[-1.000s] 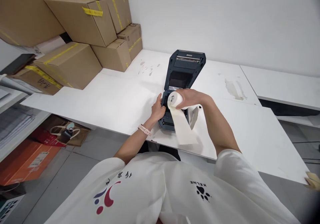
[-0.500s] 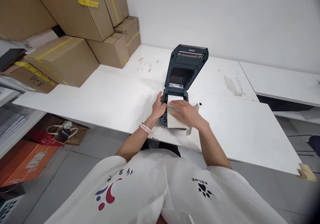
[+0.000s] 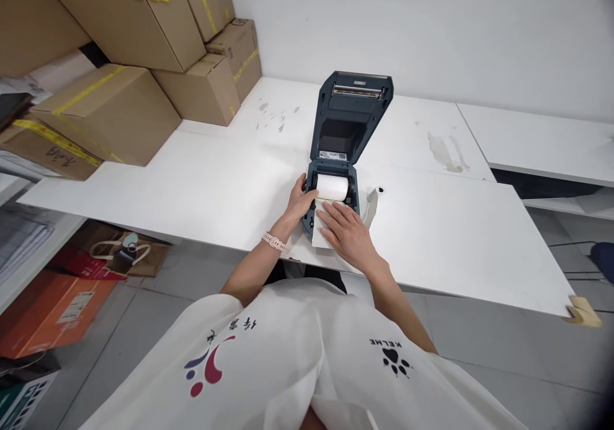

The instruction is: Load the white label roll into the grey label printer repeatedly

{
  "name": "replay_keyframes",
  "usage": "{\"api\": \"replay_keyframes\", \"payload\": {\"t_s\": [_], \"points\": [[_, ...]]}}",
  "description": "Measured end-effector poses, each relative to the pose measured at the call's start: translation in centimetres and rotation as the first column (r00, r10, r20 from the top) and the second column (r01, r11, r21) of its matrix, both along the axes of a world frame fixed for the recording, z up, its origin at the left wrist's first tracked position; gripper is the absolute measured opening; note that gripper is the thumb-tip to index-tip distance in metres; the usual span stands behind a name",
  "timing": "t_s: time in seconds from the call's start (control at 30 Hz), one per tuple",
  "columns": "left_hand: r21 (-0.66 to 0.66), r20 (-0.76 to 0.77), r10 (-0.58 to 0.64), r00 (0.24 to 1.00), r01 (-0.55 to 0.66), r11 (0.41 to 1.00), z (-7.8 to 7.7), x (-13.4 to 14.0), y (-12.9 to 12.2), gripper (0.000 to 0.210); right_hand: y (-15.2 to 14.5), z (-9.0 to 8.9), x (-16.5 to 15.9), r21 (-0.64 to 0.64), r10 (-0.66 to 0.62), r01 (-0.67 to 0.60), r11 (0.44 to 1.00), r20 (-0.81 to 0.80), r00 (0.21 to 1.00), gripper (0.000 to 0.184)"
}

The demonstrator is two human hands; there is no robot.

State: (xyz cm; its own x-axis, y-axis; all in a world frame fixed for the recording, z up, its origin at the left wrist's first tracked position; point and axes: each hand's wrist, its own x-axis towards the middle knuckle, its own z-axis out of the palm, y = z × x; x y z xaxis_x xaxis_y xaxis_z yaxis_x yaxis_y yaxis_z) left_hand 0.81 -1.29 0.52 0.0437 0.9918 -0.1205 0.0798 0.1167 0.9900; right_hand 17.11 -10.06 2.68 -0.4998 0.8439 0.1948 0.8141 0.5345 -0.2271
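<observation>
Dark blue-grey plastic is seen in the head view: a printer is placed on the white surface, near its front edge, with its lid raised. Inside the lower part a white paper roll is seated, and from it a paper strip is led toward the front edge of the printer. By the left hand the left wall of the printer is held, the thumb being laid inside, beside the end of the roll, and the other fingers outside. By the right hand the strip is touched from above; its fingers are stretched and slightly spread, and nothing is pinched between them. Just beside the printer, on its right, a curled strip is lying. Farther left, cardboard boxes are stacked.
</observation>
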Motion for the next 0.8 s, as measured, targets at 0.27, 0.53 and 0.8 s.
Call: {"api": "replay_keyframes", "payload": {"t_s": [0.27, 0.53, 0.8], "points": [[-0.017, -0.085, -0.035, 0.996, 0.033, 0.999, -0.4, -0.2, -7.1, 0.084, -1.7, 0.1, -0.2, -0.044, -0.042, 0.029, 0.999, -0.326, 0.945, 0.036], [-0.040, 0.028, -0.063, 0.998, 0.064, 0.997, -0.8, -0.8, -8.1, 0.094, 15.0, 9.0, 6.4, 0.037, -0.153, 0.377, 0.926, -0.873, 0.463, 0.057], [-0.129, 0.150, -0.020, 0.988, 0.039, 0.991, -1.3, -2.5, -8.4, 0.093, 17.5, 11.2, 4.3, -0.103, -0.127, 0.079, 0.992, -0.890, 0.437, 0.072]]}}
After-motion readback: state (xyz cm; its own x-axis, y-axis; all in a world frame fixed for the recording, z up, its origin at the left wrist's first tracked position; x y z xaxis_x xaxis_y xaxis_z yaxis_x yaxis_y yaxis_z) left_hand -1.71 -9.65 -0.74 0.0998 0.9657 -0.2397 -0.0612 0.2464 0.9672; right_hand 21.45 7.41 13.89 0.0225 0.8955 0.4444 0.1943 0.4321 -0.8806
